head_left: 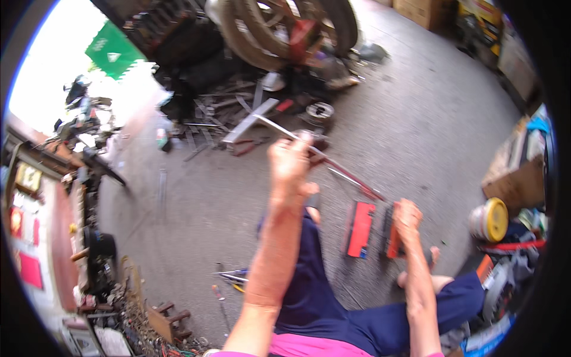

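My left hand [288, 162] reaches forward with its fingers closed round a long, thin metal rod [275, 125]. Beyond the hand, a dark red bar [351, 176] slants toward the right; whether it is one piece with the rod I cannot tell. A short silver rod [344, 177] lies beside it on the floor. Low on the right, my right hand [408, 215] is closed over the top of a red-and-black block-shaped object [393, 233]. Just left of that stands a similar red-and-black piece [360, 229], touched by neither hand. Motion blurs the finer detail.
Scrap metal bars [250, 122] and motorcycle wheels [262, 35] are heaped ahead. Pliers-like tools [233, 277] lie left of my legs. A white bucket with a yellow lid [492, 220] stands at right, near cardboard [517, 181]. Clutter lines the left wall.
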`<state>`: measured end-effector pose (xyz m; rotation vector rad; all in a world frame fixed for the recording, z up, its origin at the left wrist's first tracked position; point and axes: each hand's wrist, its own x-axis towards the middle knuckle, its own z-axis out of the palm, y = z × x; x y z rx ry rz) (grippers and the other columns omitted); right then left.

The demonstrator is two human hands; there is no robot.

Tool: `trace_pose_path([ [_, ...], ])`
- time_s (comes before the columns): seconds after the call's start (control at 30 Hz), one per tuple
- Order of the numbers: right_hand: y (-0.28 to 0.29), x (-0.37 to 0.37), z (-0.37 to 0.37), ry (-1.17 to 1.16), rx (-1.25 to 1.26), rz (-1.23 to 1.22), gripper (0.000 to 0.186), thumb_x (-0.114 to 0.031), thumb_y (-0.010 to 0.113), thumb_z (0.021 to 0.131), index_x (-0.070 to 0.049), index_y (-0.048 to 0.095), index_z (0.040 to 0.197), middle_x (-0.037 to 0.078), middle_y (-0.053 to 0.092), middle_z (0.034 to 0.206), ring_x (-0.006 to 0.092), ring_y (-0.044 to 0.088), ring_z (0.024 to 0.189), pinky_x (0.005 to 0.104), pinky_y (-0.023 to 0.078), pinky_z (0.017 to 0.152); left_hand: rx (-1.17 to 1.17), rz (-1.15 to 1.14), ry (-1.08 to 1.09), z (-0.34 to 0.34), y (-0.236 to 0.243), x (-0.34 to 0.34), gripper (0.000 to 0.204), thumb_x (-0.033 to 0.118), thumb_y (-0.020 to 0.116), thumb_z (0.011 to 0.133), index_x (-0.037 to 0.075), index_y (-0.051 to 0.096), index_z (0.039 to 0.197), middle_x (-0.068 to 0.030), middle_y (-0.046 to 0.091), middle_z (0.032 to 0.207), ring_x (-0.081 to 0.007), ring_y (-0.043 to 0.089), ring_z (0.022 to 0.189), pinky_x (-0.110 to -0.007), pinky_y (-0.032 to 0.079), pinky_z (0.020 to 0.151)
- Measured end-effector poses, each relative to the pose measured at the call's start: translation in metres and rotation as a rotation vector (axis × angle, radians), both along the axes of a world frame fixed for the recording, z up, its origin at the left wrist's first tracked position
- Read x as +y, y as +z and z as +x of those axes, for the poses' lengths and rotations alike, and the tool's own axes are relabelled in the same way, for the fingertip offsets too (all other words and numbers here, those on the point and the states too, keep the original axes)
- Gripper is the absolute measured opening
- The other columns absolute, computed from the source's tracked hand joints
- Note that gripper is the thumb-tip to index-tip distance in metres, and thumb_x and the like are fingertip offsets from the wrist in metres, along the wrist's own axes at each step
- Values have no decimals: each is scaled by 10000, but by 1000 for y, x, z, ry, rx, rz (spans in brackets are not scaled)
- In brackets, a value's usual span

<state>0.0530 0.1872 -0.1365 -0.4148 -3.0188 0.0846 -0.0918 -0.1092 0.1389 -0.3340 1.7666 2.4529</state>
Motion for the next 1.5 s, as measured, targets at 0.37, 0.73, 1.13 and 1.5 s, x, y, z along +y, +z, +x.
trace_pose_path([
  [0.37,72,19,42,-604,-57,-509,425,-401,532,901,-8,694,905,251,686,932,433,657,929,534,502,822,-29,27,-187,-12,-2,-15,237,199,558,992,30,634,1139,-102,716,1084,-190,687,1029,-258,538,817],
  [0.73,52,-34,95,-549,21,-519,190,-157,665,789,-88,730,954,166,713,897,359,686,873,463,526,794,-67,82,-220,-17,-7,-19,227,181,569,987,20,629,1135,-128,705,1112,-208,685,1044,-266,556,820],
  [1.13,35,-49,130,-783,262,-1153,173,-78,680,813,17,717,953,127,723,760,155,673,577,314,536,571,-65,72,-200,-13,-3,-21,223,170,558,991,15,620,1140,-130,702,1120,-214,679,1058,-273,560,844],
  [1.5,46,-61,138,-892,107,-1320,189,-72,713,814,47,673,956,112,703,745,146,653,523,271,507,437,-61,60,-181,-10,-2,-18,218,157,557,989,11,615,1139,-138,704,1109,-205,685,1041,-276,574,824],
])
